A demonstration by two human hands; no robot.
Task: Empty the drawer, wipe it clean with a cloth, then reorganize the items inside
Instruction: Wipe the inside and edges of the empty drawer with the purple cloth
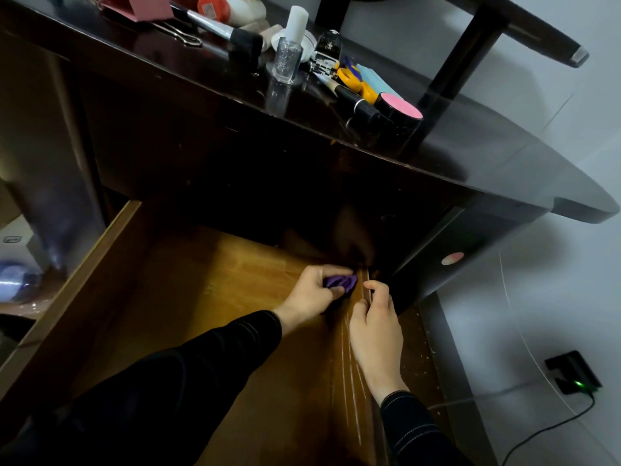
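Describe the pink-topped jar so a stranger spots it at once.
Start at the dark desk above the open drawer. At the right end of its clutter, beside the yellow-handled scissors, sits a round black jar, the only thing with a flat pink top.

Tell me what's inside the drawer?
Just the left hand holding a purple cloth on the bare wood of the drawer. The back is dark under the desk, so I cannot tell.

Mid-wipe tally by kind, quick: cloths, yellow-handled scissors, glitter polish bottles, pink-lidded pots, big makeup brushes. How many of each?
Purple cloth: 1, gripped by the left hand inside the drawer; the right hand grips the drawer's side wall
Yellow-handled scissors: 1
Glitter polish bottle: 1
Pink-lidded pot: 1
Big makeup brush: 1
Total: 5
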